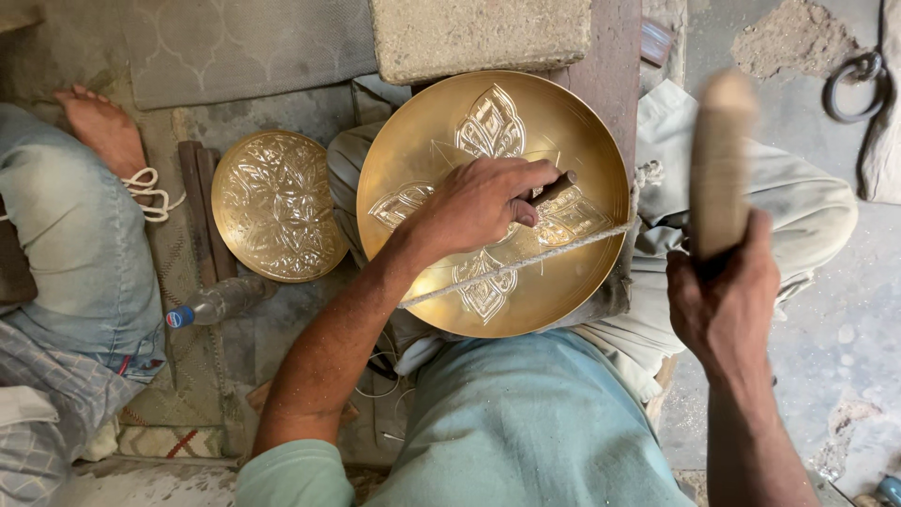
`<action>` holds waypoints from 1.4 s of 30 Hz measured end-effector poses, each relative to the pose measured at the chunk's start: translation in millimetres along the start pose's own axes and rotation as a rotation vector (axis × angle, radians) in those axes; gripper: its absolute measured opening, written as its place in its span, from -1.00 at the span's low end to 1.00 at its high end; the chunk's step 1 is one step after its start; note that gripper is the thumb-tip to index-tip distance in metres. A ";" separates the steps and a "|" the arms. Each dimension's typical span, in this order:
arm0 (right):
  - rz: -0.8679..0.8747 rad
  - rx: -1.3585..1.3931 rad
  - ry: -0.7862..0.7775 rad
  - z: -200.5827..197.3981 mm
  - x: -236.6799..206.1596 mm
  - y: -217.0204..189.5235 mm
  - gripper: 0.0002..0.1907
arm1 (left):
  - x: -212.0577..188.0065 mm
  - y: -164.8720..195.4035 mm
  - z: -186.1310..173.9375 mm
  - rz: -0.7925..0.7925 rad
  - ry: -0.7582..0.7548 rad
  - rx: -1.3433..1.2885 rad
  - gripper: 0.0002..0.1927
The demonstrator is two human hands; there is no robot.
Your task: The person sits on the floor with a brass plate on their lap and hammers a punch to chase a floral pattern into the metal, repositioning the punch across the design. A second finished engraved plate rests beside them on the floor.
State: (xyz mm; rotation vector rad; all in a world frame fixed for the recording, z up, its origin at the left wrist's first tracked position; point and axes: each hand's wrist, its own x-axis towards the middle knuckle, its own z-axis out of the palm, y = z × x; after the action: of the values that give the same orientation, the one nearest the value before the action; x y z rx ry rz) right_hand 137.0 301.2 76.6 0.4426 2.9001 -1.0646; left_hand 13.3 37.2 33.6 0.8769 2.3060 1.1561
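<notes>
Left hand (483,202): grips a dark punch (554,190) against the engraved brass bowl (413,141).
Right hand (723,291): clutches a raised wooden mallet (721,169), blurred.
Cord (544,255): stretched across bowl.

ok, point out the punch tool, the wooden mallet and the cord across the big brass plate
punch tool (556,188), head view, dark shaft showing past the left hand's fingers
wooden mallet (721,169), head view, middle of the blurred pale head
cord (563,248), head view, stretch lying across the plate's right half
</notes>
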 end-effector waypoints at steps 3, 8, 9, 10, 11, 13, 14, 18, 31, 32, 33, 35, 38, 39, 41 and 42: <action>-0.161 -0.318 -0.018 1.0 0.1 3.3 -0.56 | -3.6 -1.5 1.4 0.038 0.030 0.017 -0.69; -0.156 -0.169 -0.018 2.4 -0.1 7.5 -0.55 | -5.8 -2.8 3.1 0.011 0.032 -0.039 -0.68; -0.200 -0.212 0.012 2.4 0.5 7.2 -0.54 | -5.1 -2.7 3.2 0.004 0.034 -0.027 -0.69; -0.241 -0.257 0.040 2.0 1.2 6.4 -0.53 | -4.8 -2.5 3.4 -0.005 0.034 -0.018 -0.70; -0.280 -0.303 0.067 1.5 2.1 5.1 -0.52 | -4.5 -2.1 3.6 -0.013 0.032 -0.011 -0.70; 0.027 -0.053 -0.029 0.2 4.1 0.9 -0.56 | -5.8 -1.3 2.9 0.008 0.052 -0.025 -0.69; 0.177 0.073 -0.078 -0.7 5.3 -1.9 -0.57 | -6.5 -1.0 2.3 0.020 0.064 -0.030 -0.68; -0.137 -0.255 0.000 -4.9 9.9 -12.9 -0.56 | -6.3 -0.6 1.5 -0.043 0.032 -0.017 -0.75; -0.219 -0.347 -0.012 -12.2 16.0 -19.8 -0.63 | -11.1 -2.7 2.4 -0.055 0.056 -0.038 -0.70; -0.222 -0.404 -0.012 -12.7 17.5 -20.3 -0.65 | -10.7 -2.5 2.2 -0.051 0.053 -0.035 -0.70; -0.178 -0.289 0.001 -13.0 19.1 -20.8 -0.62 | -10.3 -2.2 1.9 -0.036 0.068 -0.029 -0.70; -0.091 -0.057 0.017 -12.4 22.2 -21.9 -0.54 | -11.2 -0.9 1.7 -0.016 0.100 -0.018 -0.69; -0.174 -0.641 -0.169 -14.9 27.0 -20.0 -0.74 | -12.0 0.8 1.2 -0.053 0.099 -0.070 -0.67; -0.170 -0.419 -0.108 -16.0 27.7 -18.6 -0.73 | -12.1 1.3 0.9 -0.055 0.092 -0.069 -0.69; -0.162 0.027 0.007 -15.9 27.4 -15.6 -0.68 | -13.8 2.5 0.2 -0.069 0.085 -0.068 -0.73; -0.202 -0.220 -0.046 -16.4 27.8 -13.8 -0.72 | -14.4 3.4 0.4 -0.061 0.100 -0.070 -0.72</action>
State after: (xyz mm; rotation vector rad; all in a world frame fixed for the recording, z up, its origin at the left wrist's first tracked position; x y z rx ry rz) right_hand 107.9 308.7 94.7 0.1176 3.0231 -0.7471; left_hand 25.0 28.9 37.3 0.7333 2.3381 1.2726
